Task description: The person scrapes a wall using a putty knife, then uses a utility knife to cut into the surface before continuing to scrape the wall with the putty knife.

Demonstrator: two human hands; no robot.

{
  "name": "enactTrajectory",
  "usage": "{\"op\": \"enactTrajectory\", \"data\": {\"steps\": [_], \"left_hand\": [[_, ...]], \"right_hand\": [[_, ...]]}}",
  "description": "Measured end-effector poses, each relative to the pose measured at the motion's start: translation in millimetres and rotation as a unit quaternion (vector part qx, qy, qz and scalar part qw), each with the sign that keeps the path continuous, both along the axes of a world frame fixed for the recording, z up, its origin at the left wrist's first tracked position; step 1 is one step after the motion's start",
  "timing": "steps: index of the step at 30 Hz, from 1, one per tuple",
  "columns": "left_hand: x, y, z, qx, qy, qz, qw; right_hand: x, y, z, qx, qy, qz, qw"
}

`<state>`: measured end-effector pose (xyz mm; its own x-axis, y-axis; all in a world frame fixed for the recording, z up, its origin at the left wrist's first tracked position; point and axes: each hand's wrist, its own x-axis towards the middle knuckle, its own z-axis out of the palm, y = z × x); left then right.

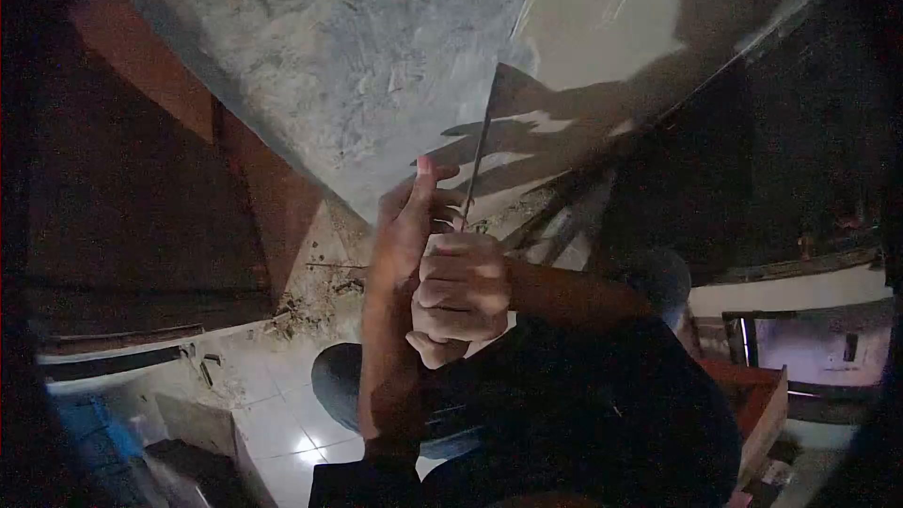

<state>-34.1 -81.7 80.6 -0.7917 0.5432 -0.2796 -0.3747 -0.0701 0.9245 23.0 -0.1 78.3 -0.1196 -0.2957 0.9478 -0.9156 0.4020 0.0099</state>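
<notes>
My right hand [459,293] is closed in a fist around the lower end of a thin, long-bladed tool [482,146]. The blade points up and away from me and shows almost edge-on, so its exact kind is hard to tell. Just left of the fist is my left hand [411,212], with its thumb raised and its fingers apart, partly behind the tool. I cannot see it gripping anything. Both hands are in front of a wall [339,47] patchily coated in grey filler. Dark shadows of the hands and tool fall across the wall's right part.
Crumbs of debris [320,263] lie at the wall's foot. White floor tiles [282,404] shine at lower left, near a blue object [103,428]. A reddish open box or drawer [752,404] stands at lower right. My knees are close below the hands.
</notes>
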Motion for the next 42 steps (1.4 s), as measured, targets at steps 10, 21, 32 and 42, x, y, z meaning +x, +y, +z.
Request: {"op": "enactTrajectory", "data": {"steps": [10,21,32,42], "left_hand": [[7,-13,12,0.023,0.021,0.038,0.999],[4,-7,9,0.006,0.050,-0.003,0.999],[1,4,4,-0.022,0.027,-0.001,0.999],[3,4,7,0.009,0.026,0.001,1.000]], "right_hand": [[-9,16,22,0.044,-0.022,-0.082,0.995],[-3,20,33,0.086,-0.055,0.012,0.995],[-5,20,18,0.019,-0.018,-0.008,1.000],[-7,29,3,0.071,-0.059,-0.076,0.993]]}}
